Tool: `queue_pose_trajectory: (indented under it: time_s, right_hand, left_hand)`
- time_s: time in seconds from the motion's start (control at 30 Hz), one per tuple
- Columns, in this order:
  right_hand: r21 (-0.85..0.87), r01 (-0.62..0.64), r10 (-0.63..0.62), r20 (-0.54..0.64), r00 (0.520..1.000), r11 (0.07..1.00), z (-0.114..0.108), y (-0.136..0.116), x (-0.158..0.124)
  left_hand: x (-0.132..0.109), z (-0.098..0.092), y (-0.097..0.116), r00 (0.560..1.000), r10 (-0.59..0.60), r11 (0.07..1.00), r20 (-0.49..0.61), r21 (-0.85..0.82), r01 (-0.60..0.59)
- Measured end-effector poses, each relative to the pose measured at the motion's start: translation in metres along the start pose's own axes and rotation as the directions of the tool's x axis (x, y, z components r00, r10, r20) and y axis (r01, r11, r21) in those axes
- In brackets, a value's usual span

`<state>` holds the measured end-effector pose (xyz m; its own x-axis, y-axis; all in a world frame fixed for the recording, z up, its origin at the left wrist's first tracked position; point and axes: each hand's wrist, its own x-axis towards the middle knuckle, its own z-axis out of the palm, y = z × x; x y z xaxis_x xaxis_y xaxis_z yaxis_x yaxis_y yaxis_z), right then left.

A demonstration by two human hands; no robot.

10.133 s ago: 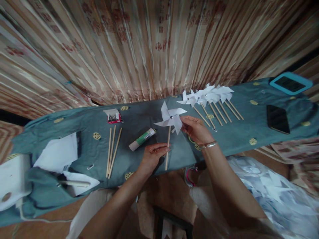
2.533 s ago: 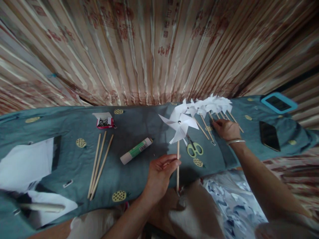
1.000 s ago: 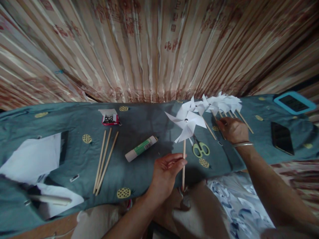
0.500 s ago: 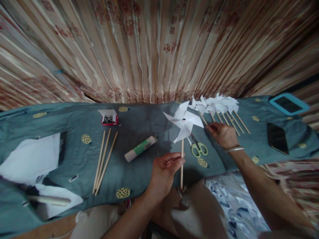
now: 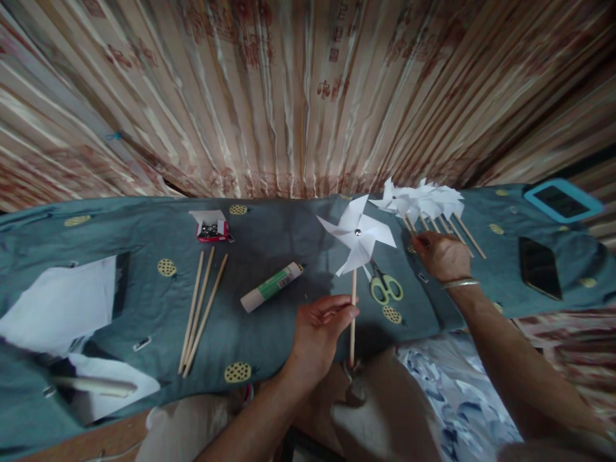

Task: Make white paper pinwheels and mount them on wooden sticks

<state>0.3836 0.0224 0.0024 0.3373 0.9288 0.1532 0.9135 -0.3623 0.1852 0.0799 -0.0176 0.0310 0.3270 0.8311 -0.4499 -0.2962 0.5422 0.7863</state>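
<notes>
A white paper pinwheel (image 5: 357, 232) with a silver pin at its centre stands upright on a wooden stick. My left hand (image 5: 320, 333) pinches that stick below the blades. At the right, several white pinwheels (image 5: 423, 200) lie in an overlapping row, their sticks pointing toward me. My right hand (image 5: 443, 255), with a bracelet at the wrist, is closed at the stick of the leftmost pinwheel in that row. Green-handled scissors (image 5: 386, 287) lie between my hands, partly behind the held pinwheel.
A glue stick (image 5: 271, 287), three loose wooden sticks (image 5: 198, 314) and a red box of pins (image 5: 212, 230) lie left of centre. White paper (image 5: 62, 308) is at the far left. A phone (image 5: 539, 267) and a blue-framed device (image 5: 563, 200) are at the far right.
My right hand has moved right, and the leftmost pinwheel of the row has shifted right against the others. My left hand and its pinwheel have hardly moved.
</notes>
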Motion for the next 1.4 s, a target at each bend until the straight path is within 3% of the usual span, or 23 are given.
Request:
queue_pose_trajectory:
  time_s: [0.23,0.43,0.47,0.53,0.67,0.73,0.87,1.2,1.4]
  right_hand:
    - [0.040,-0.021,0.020,0.029,0.999,0.999,0.009,0.002,0.004]
    - [0.156,0.016,-0.009,-0.043,0.999,0.988,-0.016,-0.010,-0.018]
    - [0.283,0.039,-0.019,-0.075,0.997,0.958,-0.023,-0.016,-0.028]
    - [0.371,0.078,-0.047,-0.092,0.995,0.925,-0.039,-0.032,-0.054]
    - [0.772,0.037,-0.073,0.012,0.997,0.634,-0.068,-0.068,-0.110]
    - [0.855,0.002,-0.095,0.055,0.994,0.519,-0.079,-0.082,-0.133]
    - [0.914,-0.065,-0.149,0.135,0.980,0.401,-0.087,-0.100,-0.158]
    - [0.940,-0.234,-0.131,0.271,0.953,0.247,-0.072,-0.112,-0.173]
    - [0.935,-0.171,-0.118,0.216,0.969,0.311,-0.079,-0.099,-0.160]
  left_hand:
    - [0.000,0.000,0.000,1.000,-0.004,1.000,0.007,0.000,0.004]
    - [0.001,-0.001,-0.001,1.000,-0.003,1.000,-0.003,0.014,0.003]
    - [0.001,0.000,-0.002,1.000,-0.003,1.000,-0.005,0.011,0.003]
    - [0.001,0.000,-0.003,1.000,-0.005,1.000,-0.002,0.003,0.005]
    - [0.001,-0.001,-0.005,1.000,-0.004,1.000,-0.004,0.004,0.004]
    - [0.000,-0.001,-0.005,1.000,0.007,1.000,0.001,0.011,-0.007]
    - [-0.002,-0.001,-0.004,1.000,0.009,1.000,0.026,0.000,-0.010]
    - [-0.001,0.003,-0.016,0.997,-0.027,0.998,0.069,-0.060,0.031]
    - [-0.002,0.004,-0.020,0.996,0.034,0.994,0.087,-0.108,-0.025]
